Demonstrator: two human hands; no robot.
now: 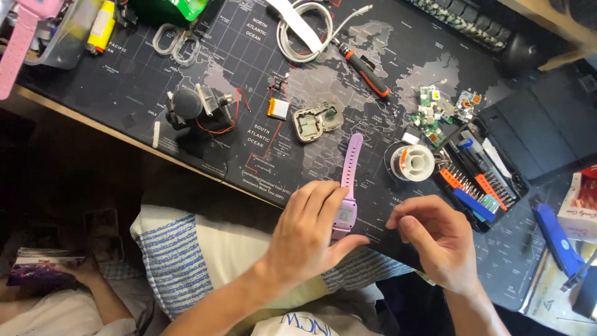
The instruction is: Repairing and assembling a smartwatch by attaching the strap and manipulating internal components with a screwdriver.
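Observation:
My left hand [311, 233] grips a purple digital wristwatch [347, 186] by its case, the strap pointing away over the dark map-printed desk mat [143, 81]. My right hand [432, 239] hovers just right of the watch, thumb and forefinger pinched together; whether something tiny sits between them cannot be made out. An opened small device shell [316, 121] and a little flat battery [278, 108] lie farther up the mat.
A solder spool [413, 163] and an open screwdriver bit case [479, 177] sit right of the watch. Circuit boards [432, 112], an orange-handled screwdriver [365, 70], white cable [305, 31], scissors [177, 43] and a small motor part [196, 107] are scattered above. Another person's hand [74, 270] holds something at lower left.

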